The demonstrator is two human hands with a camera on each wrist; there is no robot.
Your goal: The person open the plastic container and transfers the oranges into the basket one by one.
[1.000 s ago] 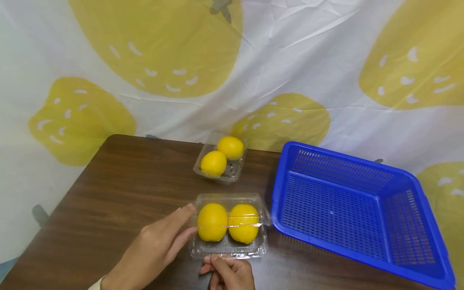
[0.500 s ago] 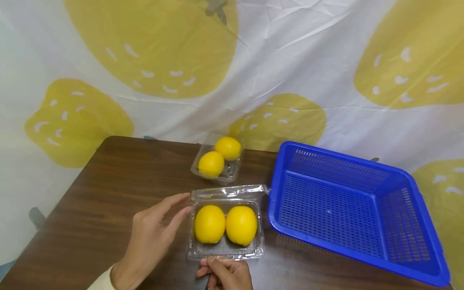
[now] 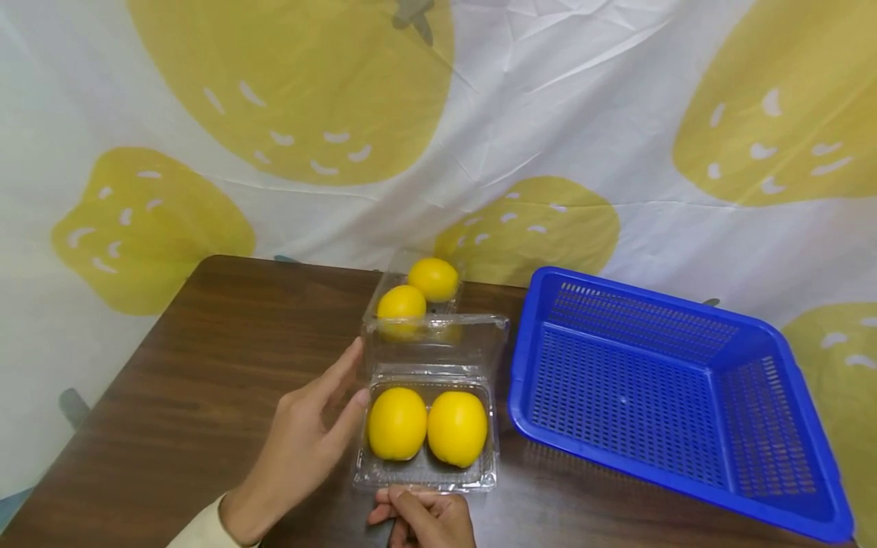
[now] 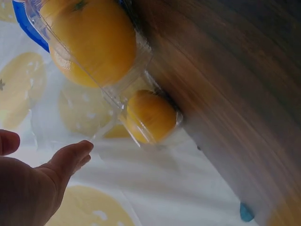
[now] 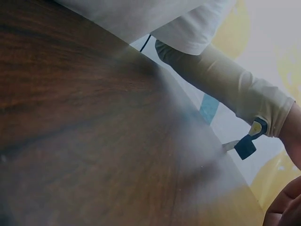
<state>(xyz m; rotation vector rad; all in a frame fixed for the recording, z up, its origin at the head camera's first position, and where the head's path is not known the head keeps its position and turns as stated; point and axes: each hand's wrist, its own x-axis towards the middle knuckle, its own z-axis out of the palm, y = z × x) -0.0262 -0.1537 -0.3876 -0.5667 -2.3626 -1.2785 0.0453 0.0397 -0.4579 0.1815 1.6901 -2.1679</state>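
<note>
A clear plastic clamshell box point(image 3: 425, 476) stands on the table with its lid point(image 3: 438, 352) raised at the far side. Two yellow-orange citrus fruits point(image 3: 397, 424) sit side by side in its base. My left hand point(image 3: 301, 438) is at the box's left side, thumb and fingers extended and spread, fingertips right at the lid's edge. At the front rim my right hand point(image 3: 435, 517) has curled fingers, thumb and forefinger pinching the edge. In the left wrist view, the left thumb and fingers point(image 4: 70, 157) appear apart from the fruit.
Behind the raised lid, a second clear box with two similar fruits point(image 3: 433, 278) stands near the table's back edge. A blue perforated basket point(image 3: 517, 380) occupies the right side. A fruit-printed cloth point(image 3: 329, 221) hangs behind the brown table point(image 3: 226, 365).
The lid has swung up and back from over the fruits to a raised position. My left hand has risen and moved away from me with it; the right hand has stayed at the front rim.
</note>
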